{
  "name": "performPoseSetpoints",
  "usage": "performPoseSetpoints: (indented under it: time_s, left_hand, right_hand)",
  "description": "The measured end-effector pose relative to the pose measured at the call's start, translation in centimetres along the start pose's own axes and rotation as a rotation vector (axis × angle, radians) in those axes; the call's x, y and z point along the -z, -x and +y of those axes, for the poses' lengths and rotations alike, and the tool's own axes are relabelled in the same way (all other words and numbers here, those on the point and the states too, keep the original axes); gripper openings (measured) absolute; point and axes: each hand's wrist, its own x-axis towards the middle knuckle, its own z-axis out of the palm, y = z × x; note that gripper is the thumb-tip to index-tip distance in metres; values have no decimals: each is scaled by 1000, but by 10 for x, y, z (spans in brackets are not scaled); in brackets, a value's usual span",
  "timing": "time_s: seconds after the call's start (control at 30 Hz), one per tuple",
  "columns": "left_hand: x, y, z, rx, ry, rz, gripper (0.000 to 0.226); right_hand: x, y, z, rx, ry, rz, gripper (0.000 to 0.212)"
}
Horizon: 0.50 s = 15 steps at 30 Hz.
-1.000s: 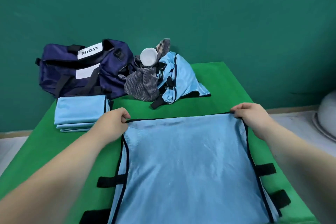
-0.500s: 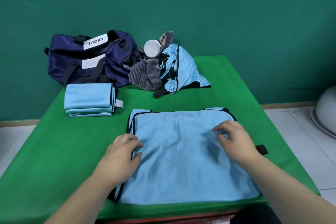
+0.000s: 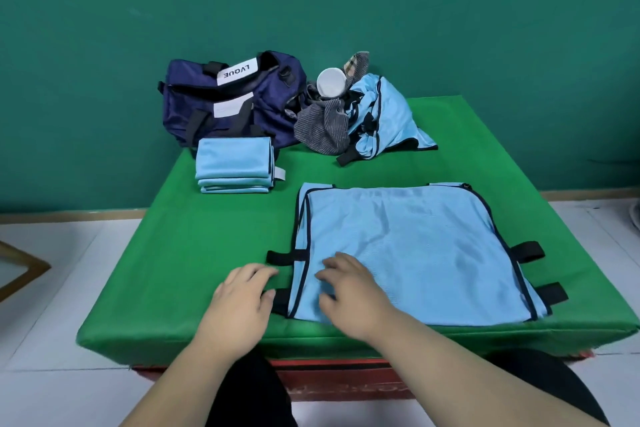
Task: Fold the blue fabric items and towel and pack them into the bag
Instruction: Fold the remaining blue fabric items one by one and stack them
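Folding partway: stack [image 3: 233, 165] done, 10 o'clock.
Cloth [image 3: 408, 253] flat, heap [image 3: 381, 114] at 12 o'clock unfolded, bag [image 3: 225, 100] apparently unfilled; left hand [image 3: 239, 302], right hand [image 3: 349, 291] spread.

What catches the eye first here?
A light blue cloth lies flat on the bright green table, with the left hand and right hand at its near left edge. Behind sit a navy bag, a folded blue stack before it, and a crumpled heap to its right.
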Motion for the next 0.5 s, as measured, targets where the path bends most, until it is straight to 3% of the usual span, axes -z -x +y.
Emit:
performPoseSetpoints:
  time_s: [0.23, 0.4, 0.5]
  left_hand:
    - [-11, 9, -16, -64, -28, -71, 29]
    - [-8, 1, -25, 0, 9, -39, 12]
    - [-4, -5, -36, 41, 24, -51, 19]
  right_hand:
    - [-26, 3, -8, -3, 215, -35, 62]
    - [-28, -1, -8, -14, 320, -96, 67]
    - [-28, -2, -11, -39, 364, -126, 68]
